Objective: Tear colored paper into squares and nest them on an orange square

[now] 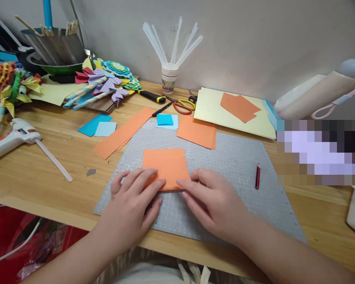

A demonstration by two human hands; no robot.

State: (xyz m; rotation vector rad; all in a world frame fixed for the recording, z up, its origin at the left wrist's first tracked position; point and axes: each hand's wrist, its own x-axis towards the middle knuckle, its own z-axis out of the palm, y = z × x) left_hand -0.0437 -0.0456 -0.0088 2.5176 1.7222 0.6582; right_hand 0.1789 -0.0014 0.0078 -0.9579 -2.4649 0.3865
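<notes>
An orange sheet of paper [166, 163] lies on the grey cutting mat [225, 189], its near edge towards me. My left hand [133, 197] rests with fingers stretched over the paper's left side and near edge. At the near right corner, my right hand [213, 197] touches the sheet with its fingertips, fingers extended. Neither hand grips anything. Beyond it on the mat's far edge are more orange paper squares [195, 132] and small blue paper pieces [165, 119]. A short dark red pencil [257, 176] lies right of my right hand.
Left are a glue gun [17, 136], orange strips [121, 134] and paper flowers [112, 77]. Along the back stand a paper cup [168, 81] of glue sticks, a yellow-black cutter [152, 96], scissors [183, 105] and pale yellow sheets [210, 106]. A blurred patch covers the right side.
</notes>
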